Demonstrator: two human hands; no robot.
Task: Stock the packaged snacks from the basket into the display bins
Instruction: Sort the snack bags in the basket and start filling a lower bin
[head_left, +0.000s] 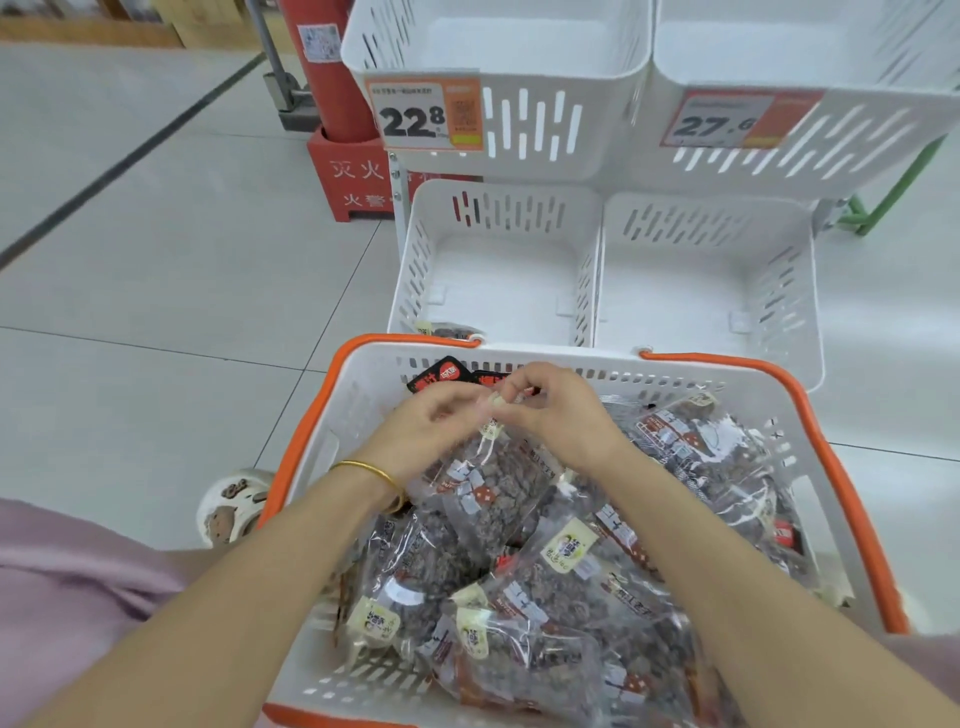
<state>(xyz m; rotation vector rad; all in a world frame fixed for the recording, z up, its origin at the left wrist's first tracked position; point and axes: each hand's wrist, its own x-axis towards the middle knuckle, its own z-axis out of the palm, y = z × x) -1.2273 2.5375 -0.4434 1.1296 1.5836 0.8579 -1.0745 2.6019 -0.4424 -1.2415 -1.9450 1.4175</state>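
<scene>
A white shopping basket with orange handles (810, 395) sits in front of me, filled with several clear packets of dark snacks (613, 587). Above its far half, my left hand (436, 421) and my right hand (550, 410) meet and both pinch the top edge of one snack packet (493, 478), which hangs down from my fingers over the pile. Beyond the basket stand two lower white display bins, the left lower bin (498, 218) and the right lower bin (706, 228). One snack packet (447, 330) lies in the near left corner of the left one.
Two upper white bins carry price tags, 22.8 (423, 111) on the left and 27.6 (727, 122) on the right. A red fire extinguisher stand (348, 171) is left of the bins. Tiled floor (171, 270) spreads to the left. My shoe (231, 512) is beside the basket.
</scene>
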